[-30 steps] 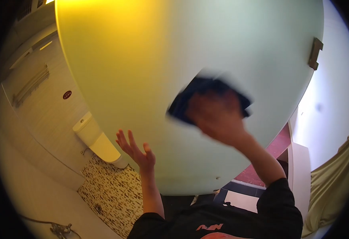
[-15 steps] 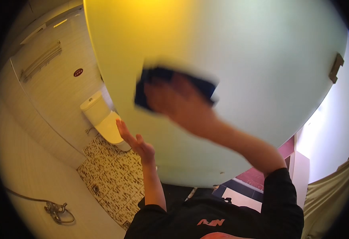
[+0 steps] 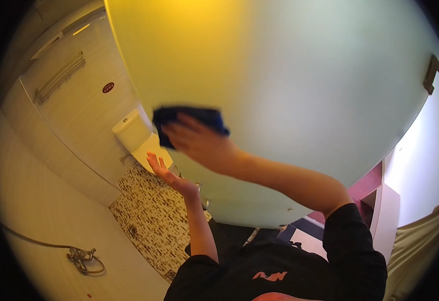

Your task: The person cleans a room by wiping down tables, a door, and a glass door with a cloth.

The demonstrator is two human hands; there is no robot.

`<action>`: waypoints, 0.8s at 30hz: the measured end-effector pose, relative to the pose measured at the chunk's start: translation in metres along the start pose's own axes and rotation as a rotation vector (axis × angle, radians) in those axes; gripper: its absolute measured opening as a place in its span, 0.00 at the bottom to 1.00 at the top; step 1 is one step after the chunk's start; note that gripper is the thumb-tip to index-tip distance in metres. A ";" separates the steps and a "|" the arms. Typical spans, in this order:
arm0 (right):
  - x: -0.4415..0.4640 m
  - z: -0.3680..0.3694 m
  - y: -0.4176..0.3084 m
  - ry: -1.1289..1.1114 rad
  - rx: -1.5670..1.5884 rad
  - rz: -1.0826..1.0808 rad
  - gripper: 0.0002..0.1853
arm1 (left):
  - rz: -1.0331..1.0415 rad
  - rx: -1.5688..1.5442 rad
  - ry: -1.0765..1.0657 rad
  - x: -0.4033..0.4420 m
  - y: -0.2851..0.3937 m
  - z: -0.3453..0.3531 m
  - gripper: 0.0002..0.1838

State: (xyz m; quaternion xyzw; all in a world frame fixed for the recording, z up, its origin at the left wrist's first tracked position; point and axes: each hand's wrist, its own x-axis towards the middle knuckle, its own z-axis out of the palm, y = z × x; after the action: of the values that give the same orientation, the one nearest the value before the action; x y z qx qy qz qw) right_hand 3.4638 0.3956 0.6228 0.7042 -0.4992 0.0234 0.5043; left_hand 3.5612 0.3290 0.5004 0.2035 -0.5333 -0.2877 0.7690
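Note:
My right hand [image 3: 205, 147] presses a folded dark blue cloth [image 3: 207, 116] against a frosted glass panel [image 3: 299, 90], near the panel's left edge. Its fingers lie across the cloth, slightly blurred. Lower and to the left, my left hand [image 3: 175, 179] is raised by the glass edge with its fingers stretched out and nothing in it. Whether the left hand touches the glass I cannot tell.
Beyond the glass edge stands a white toilet [image 3: 133, 131] on a mosaic-patterned floor [image 3: 151, 215]. A shower mixer [image 3: 81, 256] with a hose is on the left wall, below a towel rack [image 3: 61, 78]. A metal hinge or clamp [image 3: 431, 75] holds the glass at right; a beige curtain [image 3: 420, 246] hangs below.
My right hand has moved the cloth down and left across the glass. My left hand stays raised with its fingers now more spread. The whole view has shifted slightly.

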 end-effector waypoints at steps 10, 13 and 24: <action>0.038 0.003 -0.009 0.176 -0.036 0.188 0.28 | -0.028 0.039 -0.048 -0.007 0.000 -0.009 0.39; -0.026 0.052 -0.083 0.067 0.023 0.058 0.30 | 0.010 0.092 -0.041 -0.012 -0.001 -0.016 0.40; -0.227 -0.029 -0.008 0.017 0.047 0.229 0.25 | 0.230 0.338 -0.245 -0.045 0.003 0.017 0.33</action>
State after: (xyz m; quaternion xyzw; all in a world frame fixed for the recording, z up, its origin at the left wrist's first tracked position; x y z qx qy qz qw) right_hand 3.3700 0.5707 0.5098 0.6540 -0.5715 0.0988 0.4858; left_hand 3.5337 0.3610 0.4769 0.2311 -0.6830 -0.1274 0.6811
